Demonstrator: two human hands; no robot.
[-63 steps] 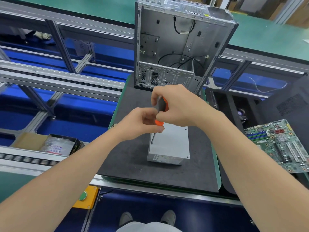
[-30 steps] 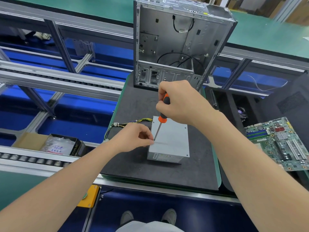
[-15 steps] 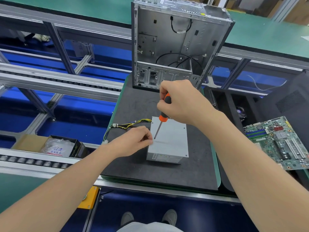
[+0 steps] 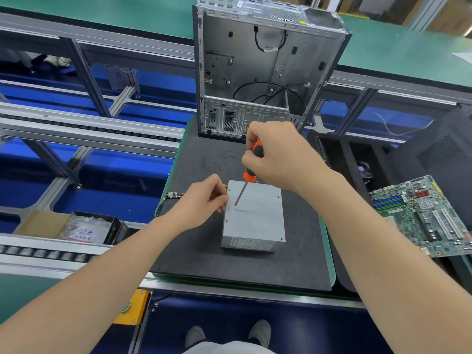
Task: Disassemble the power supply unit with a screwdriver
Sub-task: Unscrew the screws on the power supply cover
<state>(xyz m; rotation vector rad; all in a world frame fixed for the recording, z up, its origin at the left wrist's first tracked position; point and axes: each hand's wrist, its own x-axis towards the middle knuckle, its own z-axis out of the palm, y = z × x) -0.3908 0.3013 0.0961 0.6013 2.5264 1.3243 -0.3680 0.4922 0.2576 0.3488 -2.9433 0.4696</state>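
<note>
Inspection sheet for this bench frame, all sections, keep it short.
Surface: dark foam mat, carries the unit.
Job's things: grey power supply unit lies flat, cover on; screwdriver tip on the cover near its left edge.
Clutter: motherboard right of the mat; box with bagged parts at left.
Grips: right hand grips the screwdriver handle; left hand curled at the unit's left edge, contents unclear.
Cables: yellow-black wire bundle runs from the unit leftward over the mat edge.
Surroundings: open computer case upright at the mat's far end; conveyor rails at left.
</note>
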